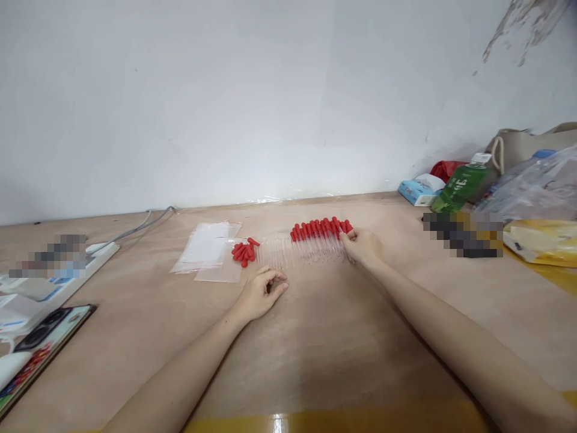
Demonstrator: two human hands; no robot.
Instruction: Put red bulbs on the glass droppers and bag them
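Note:
My right hand (364,245) is at the right end of a row of glass droppers with red rubber bulbs (319,228), its thumb and fingers pinched on the end dropper. The row's clear tubes (318,248) point towards me. My left hand (265,291) rests on the table, fingers loosely curled and a gap between thumb and forefinger, with nothing in it. Just beyond it lie several bare glass tubes (274,252) side by side. A small heap of loose red bulbs (243,252) is to their left.
Clear zip bags (205,246) lie stacked left of the bulbs. A power strip (67,291) and a phone (49,343) are at the left. At the right stand a tissue pack (417,191), a green bottle (462,183) and plastic bags (536,180). The wall (252,102) bounds the table's back.

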